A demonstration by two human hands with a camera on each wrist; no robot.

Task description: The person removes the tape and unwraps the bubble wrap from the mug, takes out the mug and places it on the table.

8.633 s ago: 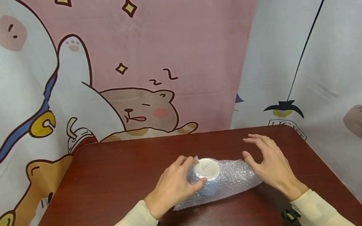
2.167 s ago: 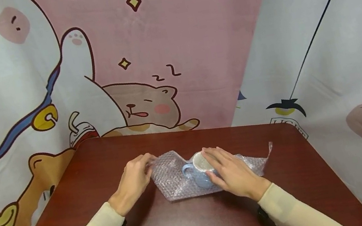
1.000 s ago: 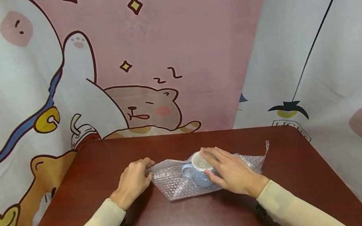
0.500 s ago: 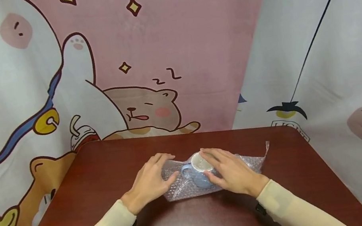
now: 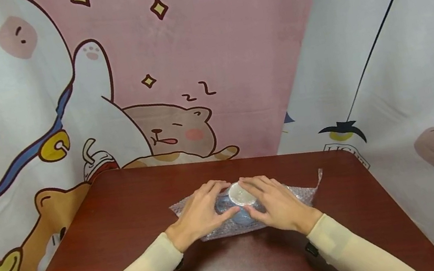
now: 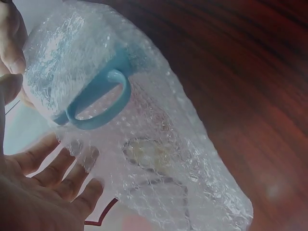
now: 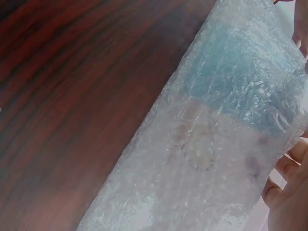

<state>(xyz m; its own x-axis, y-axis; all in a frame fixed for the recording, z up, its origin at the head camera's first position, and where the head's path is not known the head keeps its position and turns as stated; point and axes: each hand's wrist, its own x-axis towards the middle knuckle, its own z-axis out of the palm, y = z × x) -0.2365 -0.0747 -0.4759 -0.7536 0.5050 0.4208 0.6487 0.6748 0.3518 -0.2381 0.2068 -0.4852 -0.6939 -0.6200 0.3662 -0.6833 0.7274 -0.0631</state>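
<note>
A light blue mug (image 5: pixel 242 218) with a white inside stands upright on a sheet of bubble wrap (image 5: pixel 303 194). My right hand (image 5: pixel 277 205) grips the mug from the right, with fingers at the rim and thumb at the front. On the other side, my left hand (image 5: pixel 200 213) reaches round the handle side, thumb and fingers spread apart. In the left wrist view, the mug's handle (image 6: pixel 103 115) shows beside the wrap, and the left fingers (image 6: pixel 60 168) lie fairly straight beside its edge. The right wrist view has the wrap (image 7: pixel 159 159) covering the blue mug wall.
The dark red-brown table (image 5: pixel 124 205) carries the wrap near its middle. A cartoon-printed cloth (image 5: pixel 229 56) hangs behind and along the sides. One thin corner of wrap (image 5: pixel 320 176) sticks up at the right.
My left hand has let go of the wrap's left edge and moved right to the mug's handle side. The right hand has kept hold of the mug. Earlier, the left hand lifted and lowered that wrap edge.
</note>
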